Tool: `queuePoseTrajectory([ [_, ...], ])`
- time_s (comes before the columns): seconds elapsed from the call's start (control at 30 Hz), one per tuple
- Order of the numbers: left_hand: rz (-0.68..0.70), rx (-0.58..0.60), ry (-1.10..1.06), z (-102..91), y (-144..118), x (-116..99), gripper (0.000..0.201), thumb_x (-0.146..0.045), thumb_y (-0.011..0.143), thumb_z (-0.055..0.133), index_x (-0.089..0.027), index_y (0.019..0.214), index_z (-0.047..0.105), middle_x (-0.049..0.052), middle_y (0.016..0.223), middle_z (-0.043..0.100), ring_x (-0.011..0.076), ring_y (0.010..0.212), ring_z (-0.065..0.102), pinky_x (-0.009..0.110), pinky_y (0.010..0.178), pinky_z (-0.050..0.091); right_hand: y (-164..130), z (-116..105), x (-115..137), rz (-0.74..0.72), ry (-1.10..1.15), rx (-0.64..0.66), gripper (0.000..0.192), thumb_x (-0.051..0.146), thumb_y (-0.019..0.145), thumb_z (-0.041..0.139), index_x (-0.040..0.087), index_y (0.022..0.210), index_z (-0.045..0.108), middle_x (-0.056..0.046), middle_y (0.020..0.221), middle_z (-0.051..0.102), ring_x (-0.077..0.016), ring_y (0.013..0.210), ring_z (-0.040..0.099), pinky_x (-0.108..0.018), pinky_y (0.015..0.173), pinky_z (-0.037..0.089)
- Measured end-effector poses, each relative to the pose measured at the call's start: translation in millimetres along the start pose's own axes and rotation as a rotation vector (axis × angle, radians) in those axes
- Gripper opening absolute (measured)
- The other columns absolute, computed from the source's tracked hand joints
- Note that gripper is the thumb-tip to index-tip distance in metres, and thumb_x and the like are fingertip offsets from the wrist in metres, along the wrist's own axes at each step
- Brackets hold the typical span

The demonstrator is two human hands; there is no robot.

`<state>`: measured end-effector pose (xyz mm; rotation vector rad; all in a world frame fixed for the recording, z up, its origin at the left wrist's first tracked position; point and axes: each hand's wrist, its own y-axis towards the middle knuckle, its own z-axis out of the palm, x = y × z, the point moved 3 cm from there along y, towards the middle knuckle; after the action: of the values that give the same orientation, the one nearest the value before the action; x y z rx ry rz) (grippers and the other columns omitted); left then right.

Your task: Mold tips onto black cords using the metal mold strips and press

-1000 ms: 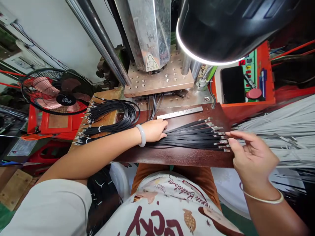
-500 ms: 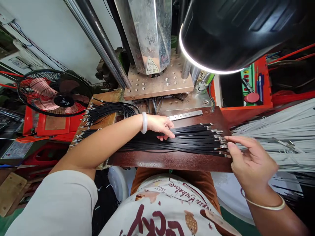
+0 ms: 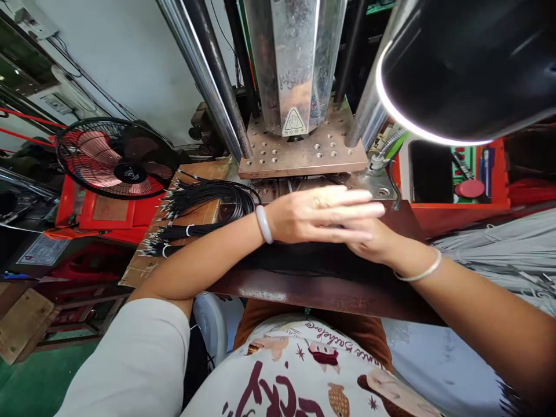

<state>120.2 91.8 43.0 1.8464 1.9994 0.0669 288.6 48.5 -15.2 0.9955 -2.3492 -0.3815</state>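
Observation:
My left hand (image 3: 321,214) lies flat with its fingers stretched to the right, over the back part of a brown work board (image 3: 304,292). My right hand (image 3: 376,243) is tucked just under it, and its fingers are hidden by the left hand. A spread of black cables (image 3: 295,259) shows as a dark blur on the board beneath both hands. Their metal ends are covered. Whether either hand grips the cables is not visible.
A metal press (image 3: 299,69) with a perforated plate (image 3: 304,153) stands right behind the hands. Tied bundles of black cables (image 3: 208,194) lie to the left, a fan (image 3: 115,156) beyond them. A black lamp (image 3: 469,63) hangs at top right; grey cables (image 3: 499,243) pile at right.
My right hand has moved left from the cable ends to the middle of the board. My left hand has slid right and now lies over it. The view has shifted slightly.

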Motion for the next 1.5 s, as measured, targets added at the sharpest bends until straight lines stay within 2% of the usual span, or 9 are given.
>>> queuePoseTrajectory([
  [0.23, -0.450, -0.435, -0.233, 6.4, -12.6, 43.9, 0.023, -0.030, 0.091, 0.060, -0.013, 0.095, 0.075, 0.008, 0.096, 0.076, 0.0171, 0.090, 0.072, 0.028, 0.087, 0.055, -13.5, 15.6, -35.6, 0.245, -0.148, 0.111, 0.032, 0.041, 0.091, 0.047, 0.016, 0.099, 0.066, -0.012, 0.093, 0.065, -0.0282, 0.090, 0.057, -0.048, 0.081, 0.048],
  [0.37, -0.518, -0.314, -0.241, 24.8, -17.2, 56.2, 0.017, -0.023, 0.087, 0.063, -0.013, 0.090, 0.076, 0.006, 0.092, 0.077, 0.0170, 0.088, 0.072, 0.025, 0.086, 0.053, -25.2, 14.7, -15.9, 0.270, -0.041, 0.119, 0.027, 0.044, 0.090, 0.052, 0.020, 0.094, 0.066, -0.007, 0.088, 0.065, -0.0247, 0.086, 0.059, -0.041, 0.078, 0.048],
  [0.53, -0.452, -0.285, -0.314, 29.3, -9.7, 52.6, 0.019, -0.024, 0.088, 0.062, -0.013, 0.094, 0.075, 0.006, 0.095, 0.076, 0.0175, 0.092, 0.071, 0.026, 0.089, 0.051, -0.2, 8.6, -14.9, 0.388, 0.125, -0.223, 0.050, 0.054, 0.076, 0.068, 0.017, 0.109, 0.064, -0.010, 0.107, 0.067, -0.0273, 0.099, 0.062, -0.042, 0.088, 0.050],
  [0.7, -0.491, -0.353, -0.386, 28.9, -15.4, 45.9, 0.021, -0.025, 0.088, 0.063, -0.013, 0.101, 0.074, 0.006, 0.095, 0.076, 0.0170, 0.086, 0.071, 0.027, 0.082, 0.054, 9.8, 22.1, -27.9, 0.557, 0.405, 0.007, 0.035, 0.052, 0.082, 0.058, 0.019, 0.082, 0.071, -0.001, 0.071, 0.070, -0.0189, 0.062, 0.063, -0.031, 0.060, 0.050],
  [0.8, -0.512, -0.307, -0.272, 37.3, -22.2, 41.1, 0.019, -0.018, 0.087, 0.059, -0.012, 0.098, 0.074, 0.006, 0.092, 0.075, 0.0168, 0.085, 0.070, 0.027, 0.082, 0.053, -4.0, 12.2, -23.1, 0.441, 0.122, -0.016, 0.027, 0.038, 0.085, 0.053, 0.021, 0.087, 0.073, -0.003, 0.080, 0.073, -0.0206, 0.071, 0.065, -0.032, 0.066, 0.049],
  [0.93, -0.502, 0.004, -0.098, 48.8, -22.1, 26.6, 0.025, -0.004, 0.082, 0.052, -0.011, 0.090, 0.075, 0.010, 0.093, 0.073, 0.0189, 0.088, 0.068, 0.029, 0.084, 0.052, -31.0, 0.1, -7.1, 0.247, -0.192, -0.005, 0.026, 0.025, 0.082, 0.046, 0.019, 0.085, 0.071, -0.008, 0.077, 0.068, -0.0251, 0.075, 0.062, -0.039, 0.071, 0.048],
  [1.1, -0.392, -0.232, -0.176, 43.5, -14.4, -6.0, 0.032, -0.003, 0.084, 0.048, -0.016, 0.096, 0.075, 0.005, 0.096, 0.075, 0.0148, 0.090, 0.069, 0.024, 0.086, 0.052, -46.4, -9.8, 10.3, 0.262, 0.046, -0.204, 0.012, 0.022, 0.089, 0.052, 0.023, 0.089, 0.064, -0.004, 0.087, 0.067, -0.0206, 0.080, 0.063, -0.035, 0.074, 0.051],
  [1.23, -0.388, -0.336, -0.225, 63.9, -17.3, -13.1, 0.027, -0.007, 0.086, 0.052, -0.017, 0.094, 0.076, 0.002, 0.091, 0.077, 0.0127, 0.084, 0.071, 0.022, 0.080, 0.052, -43.5, -7.1, 16.6, 0.191, 0.131, -0.158, 0.016, 0.015, 0.088, 0.050, 0.023, 0.092, 0.064, -0.002, 0.087, 0.068, -0.0177, 0.079, 0.064, -0.032, 0.075, 0.051],
  [1.5, -0.341, -0.271, -0.022, 76.3, -24.0, -15.8, 0.030, -0.010, 0.088, 0.048, -0.020, 0.098, 0.074, 0.002, 0.094, 0.077, 0.0145, 0.084, 0.071, 0.030, 0.080, 0.046, -39.8, -0.7, 23.6, 0.141, -0.130, -0.068, 0.020, 0.012, 0.084, 0.046, 0.018, 0.091, 0.064, -0.008, 0.087, 0.067, -0.0213, 0.077, 0.058, -0.037, 0.072, 0.047],
])
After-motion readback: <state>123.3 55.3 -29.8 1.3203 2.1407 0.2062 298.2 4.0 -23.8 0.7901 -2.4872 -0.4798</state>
